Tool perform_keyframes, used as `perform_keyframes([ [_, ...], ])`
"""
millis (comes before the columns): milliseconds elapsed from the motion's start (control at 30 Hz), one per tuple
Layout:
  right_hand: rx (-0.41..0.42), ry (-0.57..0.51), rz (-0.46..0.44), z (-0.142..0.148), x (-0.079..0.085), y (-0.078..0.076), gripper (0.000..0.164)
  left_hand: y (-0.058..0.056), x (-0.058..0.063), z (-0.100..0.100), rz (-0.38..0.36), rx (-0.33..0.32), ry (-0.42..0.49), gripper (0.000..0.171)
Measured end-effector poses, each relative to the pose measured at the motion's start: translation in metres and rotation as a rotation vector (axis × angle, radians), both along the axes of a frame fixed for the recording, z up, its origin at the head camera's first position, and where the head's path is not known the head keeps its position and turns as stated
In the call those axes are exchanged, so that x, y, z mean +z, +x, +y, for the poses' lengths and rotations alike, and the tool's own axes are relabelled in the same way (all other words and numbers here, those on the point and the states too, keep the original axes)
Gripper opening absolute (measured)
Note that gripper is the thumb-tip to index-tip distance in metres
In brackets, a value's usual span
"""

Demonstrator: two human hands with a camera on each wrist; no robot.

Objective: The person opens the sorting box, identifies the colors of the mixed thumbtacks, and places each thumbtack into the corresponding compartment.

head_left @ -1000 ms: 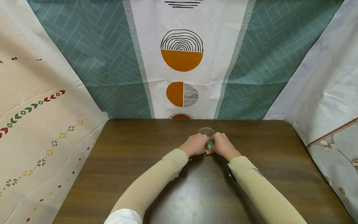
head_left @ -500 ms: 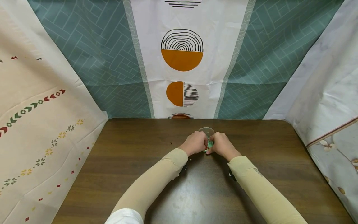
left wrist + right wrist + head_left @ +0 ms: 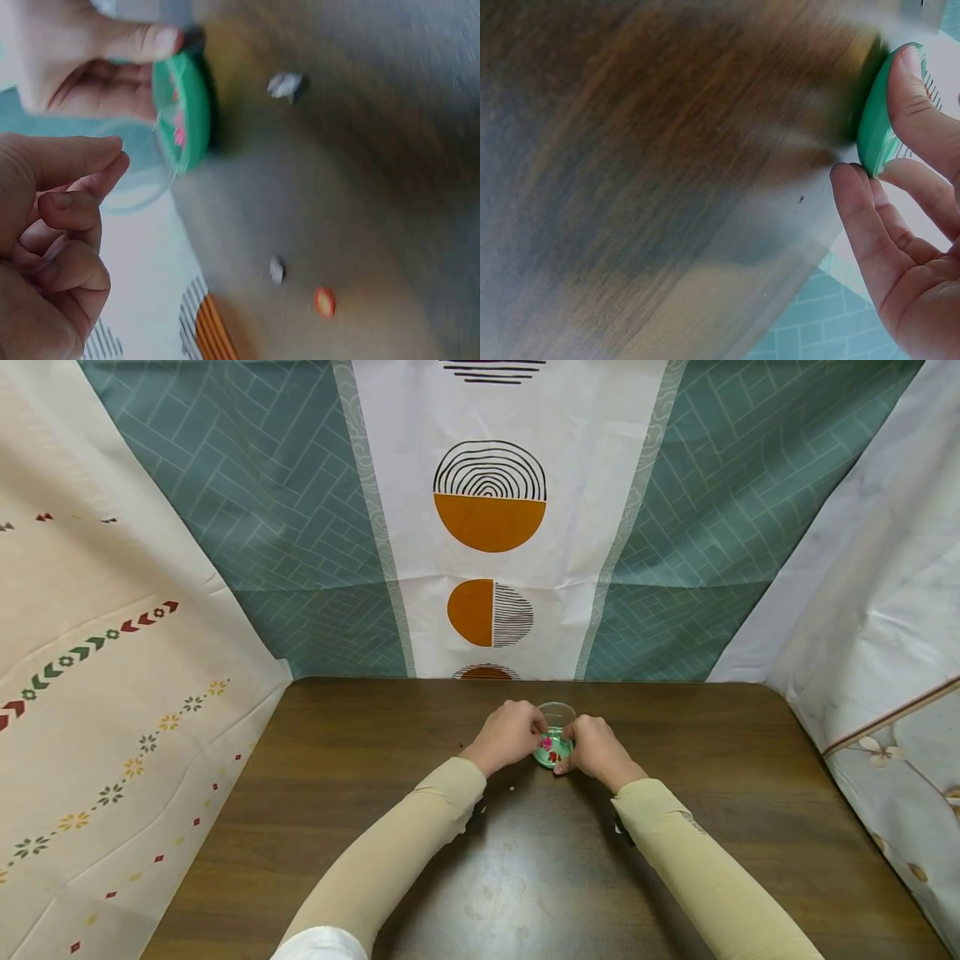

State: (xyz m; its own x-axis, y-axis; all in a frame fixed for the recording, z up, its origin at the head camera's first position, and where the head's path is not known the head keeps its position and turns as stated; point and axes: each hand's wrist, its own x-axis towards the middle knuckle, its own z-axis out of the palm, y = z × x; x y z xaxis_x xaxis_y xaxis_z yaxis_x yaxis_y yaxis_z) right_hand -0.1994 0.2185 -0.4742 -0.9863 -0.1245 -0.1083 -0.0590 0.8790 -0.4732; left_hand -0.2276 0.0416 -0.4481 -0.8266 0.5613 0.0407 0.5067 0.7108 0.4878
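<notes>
A small round green case with a clear round lid tilted up sits near the table's far side. Pink and red bits lie inside it. My right hand grips the case's right side, thumb on the edge in the right wrist view. My left hand is just left of the case, fingers bent; in the left wrist view no object shows between its fingertips. On the table in that view lie two small silvery pieces and a small red-rimmed oval piece.
The brown wooden table reaches back to a patterned curtain. Pale cloths hang at the left and right sides. A tiny white speck lies on the table near my left wrist.
My left hand has drawn leftward from the front of the case, uncovering more of its green inside and the coloured bits. My right hand stays on the case.
</notes>
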Motion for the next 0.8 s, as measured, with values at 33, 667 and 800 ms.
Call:
perform_keyframes([
  [33,-0.002,0.0,-0.001,0.0,0.0,0.0,0.052,-0.001,0.002,-0.004,0.008,0.007,0.013,0.012],
  [667,-0.005,-0.006,-0.001,-0.001,0.002,0.002,0.057,-0.006,-0.004,-0.071,0.003,0.248,-0.099,0.009],
  [800,0.0,-0.002,0.0,-0.002,0.002,0.002,0.058,-0.003,-0.008,-0.078,-0.031,0.232,-0.129,0.01],
])
